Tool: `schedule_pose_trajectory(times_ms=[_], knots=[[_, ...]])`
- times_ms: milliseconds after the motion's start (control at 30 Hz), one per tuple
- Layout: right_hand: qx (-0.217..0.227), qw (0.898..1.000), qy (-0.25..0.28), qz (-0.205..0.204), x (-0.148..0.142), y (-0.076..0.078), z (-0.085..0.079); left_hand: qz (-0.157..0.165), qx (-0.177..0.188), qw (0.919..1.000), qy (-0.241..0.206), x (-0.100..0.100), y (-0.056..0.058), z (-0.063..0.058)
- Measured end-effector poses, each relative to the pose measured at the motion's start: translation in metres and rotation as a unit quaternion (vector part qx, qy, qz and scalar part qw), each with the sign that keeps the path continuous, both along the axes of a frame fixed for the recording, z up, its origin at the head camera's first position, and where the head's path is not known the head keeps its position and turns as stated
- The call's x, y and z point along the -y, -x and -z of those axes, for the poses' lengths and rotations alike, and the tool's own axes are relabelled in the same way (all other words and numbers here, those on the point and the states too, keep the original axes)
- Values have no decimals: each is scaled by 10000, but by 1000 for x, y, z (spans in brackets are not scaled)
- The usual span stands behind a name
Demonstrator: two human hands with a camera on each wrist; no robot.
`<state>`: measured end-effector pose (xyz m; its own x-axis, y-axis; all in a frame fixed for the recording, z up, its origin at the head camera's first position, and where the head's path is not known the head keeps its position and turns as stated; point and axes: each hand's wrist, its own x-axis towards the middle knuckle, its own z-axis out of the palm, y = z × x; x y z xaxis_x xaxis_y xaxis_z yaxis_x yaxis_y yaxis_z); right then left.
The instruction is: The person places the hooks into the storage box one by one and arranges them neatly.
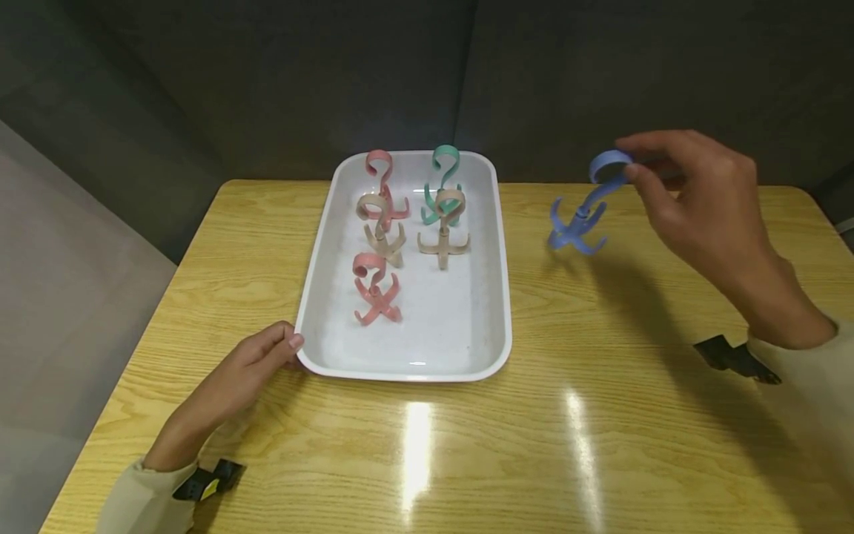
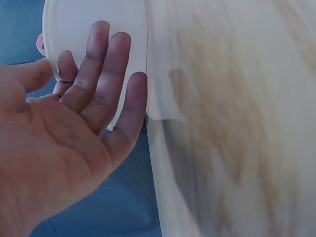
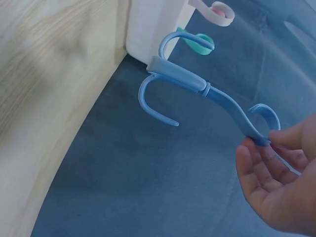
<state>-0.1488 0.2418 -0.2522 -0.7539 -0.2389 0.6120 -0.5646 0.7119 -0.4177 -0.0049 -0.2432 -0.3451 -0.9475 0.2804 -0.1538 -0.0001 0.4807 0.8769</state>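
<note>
High over the table's right side, my right hand [image 1: 710,200] pinches a blue four-pronged swivel hook [image 1: 577,231] by its curled top, between thumb and fingertips. The hook hangs tilted, prongs toward the left; the right wrist view shows the hook [image 3: 177,75] from the side. My left hand [image 1: 247,371] holds the near left corner of a white tray [image 1: 400,375], thumb on the rim and fingers against the outer wall. Inside the tray stand two pink hooks [image 1: 378,302], two beige hooks [image 1: 443,241] and one green hook [image 1: 445,167].
A wood-grain table [image 1: 600,445] carries the tray near its back edge. Dark grey panels [image 1: 567,81] rise behind it. Black straps [image 1: 208,480] sit on both sleeves.
</note>
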Motion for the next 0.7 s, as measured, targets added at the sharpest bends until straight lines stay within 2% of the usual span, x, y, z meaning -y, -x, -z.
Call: schedule_pose_trajectory(times_ms=[367,700], knots=[[-106,9997,119,-185,15,-8,-9,13,35,10000,-21,0,0,1],[-119,9984,96,-549,30,-17,-19,24,21,10000,-22,0,0,0]])
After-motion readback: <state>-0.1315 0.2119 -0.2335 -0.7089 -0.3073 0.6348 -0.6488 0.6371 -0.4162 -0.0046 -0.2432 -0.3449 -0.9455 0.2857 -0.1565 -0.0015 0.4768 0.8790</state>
